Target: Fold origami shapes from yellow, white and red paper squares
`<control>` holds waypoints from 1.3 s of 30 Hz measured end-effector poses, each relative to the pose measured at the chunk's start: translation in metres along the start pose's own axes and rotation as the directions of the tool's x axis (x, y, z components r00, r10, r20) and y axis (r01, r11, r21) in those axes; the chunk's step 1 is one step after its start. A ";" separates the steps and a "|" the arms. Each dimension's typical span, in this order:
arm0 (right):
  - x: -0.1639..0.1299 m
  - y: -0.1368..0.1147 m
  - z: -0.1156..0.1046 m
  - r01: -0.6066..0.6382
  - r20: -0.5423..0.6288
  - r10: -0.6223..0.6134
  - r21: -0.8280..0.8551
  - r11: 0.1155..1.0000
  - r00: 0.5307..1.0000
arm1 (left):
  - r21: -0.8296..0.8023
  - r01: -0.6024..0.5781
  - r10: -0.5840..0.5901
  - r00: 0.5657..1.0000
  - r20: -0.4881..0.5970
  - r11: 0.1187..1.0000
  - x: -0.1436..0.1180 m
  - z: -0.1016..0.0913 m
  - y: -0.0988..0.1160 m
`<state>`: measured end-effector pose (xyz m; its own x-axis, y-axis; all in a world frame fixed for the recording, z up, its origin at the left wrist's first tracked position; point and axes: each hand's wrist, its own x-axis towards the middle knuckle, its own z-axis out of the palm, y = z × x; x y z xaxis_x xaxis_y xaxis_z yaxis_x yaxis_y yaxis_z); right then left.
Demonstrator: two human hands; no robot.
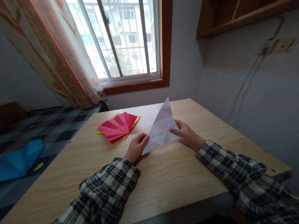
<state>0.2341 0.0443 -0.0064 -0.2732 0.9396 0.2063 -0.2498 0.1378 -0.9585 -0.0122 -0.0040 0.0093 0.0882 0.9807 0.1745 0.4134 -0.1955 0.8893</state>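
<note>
A white sheet of paper (161, 127), covered in crease lines and roughly triangular in outline, is held up above the table. My left hand (137, 145) pinches its left edge, thumb on the near face. On the other side, my right hand (184, 132) grips the right edge, with the thumb in front and the fingers behind the sheet. One corner of the paper points up and away from me. To the left of it, a pleated red paper (119, 126) lies fanned out on top of yellow paper (100, 132), which shows only at the edges.
Both forearms reach over a light wooden table (182, 177). Left of it is a dark checked cloth surface (53, 130) with folded blue paper (23, 158) on it. A window (123, 40), a curtain (67, 59), a wall shelf (233, 23) and a hanging cable (244, 81) are beyond.
</note>
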 end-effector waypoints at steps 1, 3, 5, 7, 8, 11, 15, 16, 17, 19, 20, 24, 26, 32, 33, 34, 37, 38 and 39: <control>0.000 0.001 0.000 -0.006 0.003 0.006 0.001 1.000 1.000 | 0.000 -0.002 0.002 1.000 0.008 1.000 0.000 -0.001 0.000; 0.001 0.003 -0.001 -0.013 0.000 0.013 -0.005 1.000 1.000 | 0.007 -0.004 0.004 1.000 0.027 1.000 0.001 -0.003 0.001; 0.001 0.005 -0.001 0.006 -0.017 -0.007 -0.047 0.999 1.000 | 0.011 0.012 -0.012 0.999 0.047 1.000 0.001 -0.006 0.002; 0.001 0.008 -0.002 0.059 -0.042 -0.065 -0.133 0.989 0.997 | -0.009 0.051 -0.050 0.996 0.070 0.999 0.001 -0.007 0.003; 0.001 0.008 -0.002 0.095 -0.048 -0.106 -0.193 0.977 0.993 | -0.028 0.074 -0.071 0.994 0.085 0.997 0.001 -0.007 0.003; -0.001 0.008 0.000 0.217 -0.018 -0.248 -0.429 0.877 0.969 | -0.111 0.126 -0.112 0.986 0.122 0.986 0.001 -0.007 0.004; -0.004 0.004 0.004 0.419 0.149 -0.445 -0.677 0.605 0.883 | -0.251 0.180 -0.147 0.978 0.146 0.951 0.001 -0.006 0.002; -0.004 0.004 0.005 0.471 0.210 -0.478 -0.705 0.530 0.853 | -0.283 0.193 -0.153 0.976 0.154 0.939 0.001 -0.007 0.001; -0.005 0.003 0.006 0.518 0.272 -0.501 -0.724 0.456 0.822 | -0.311 0.204 -0.160 0.974 0.161 0.929 0.002 -0.007 0.000; -0.006 0.003 0.006 0.580 0.377 -0.512 -0.748 0.323 0.772 | -0.357 0.217 -0.169 0.972 0.161 0.909 0.003 -0.007 -0.001; -0.007 0.003 0.006 0.597 0.417 -0.509 -0.758 0.262 0.753 | -0.378 0.222 -0.175 0.972 0.155 0.899 0.003 -0.007 -0.001; -0.010 0.002 0.005 0.598 0.519 -0.472 -0.801 0.022 0.713 | -0.492 0.299 -0.239 0.954 0.183 0.817 0.005 -0.007 -0.004; -0.011 0.001 0.007 0.596 0.558 -0.449 -0.800 -0.067 0.698 | -0.529 0.325 -0.228 0.943 0.242 0.784 0.006 -0.007 -0.006; -0.019 -0.008 0.015 0.635 0.591 -0.390 -0.772 -0.023 0.706 | -0.512 0.281 -0.135 0.943 0.304 0.812 0.003 -0.006 -0.009; -0.020 -0.010 0.016 0.642 0.580 -0.391 -0.766 0.037 0.715 | -0.495 0.270 -0.136 0.947 0.291 0.826 0.003 -0.006 -0.010; -0.020 -0.011 0.017 0.648 0.570 -0.389 -0.755 0.098 0.724 | -0.479 0.257 -0.134 0.952 0.276 0.839 0.003 -0.006 -0.010; -0.020 -0.010 0.018 0.606 0.481 -0.399 -0.737 0.298 0.781 | -0.435 0.234 -0.120 0.954 0.274 0.870 0.003 -0.007 -0.011; -0.019 -0.009 0.019 0.559 0.417 -0.398 -0.741 0.372 0.817 | -0.422 0.231 -0.111 0.951 0.289 0.877 0.003 -0.007 -0.011; -0.018 -0.008 0.019 0.495 0.338 -0.387 -0.745 0.447 0.858 | -0.408 0.227 -0.100 0.945 0.311 0.884 0.003 -0.007 -0.011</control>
<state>0.2230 0.0206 0.0018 -0.4521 0.6466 0.6145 0.4452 0.7605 -0.4727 -0.0228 0.0012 0.0026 0.3236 0.9446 -0.0547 0.0159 0.0524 0.9985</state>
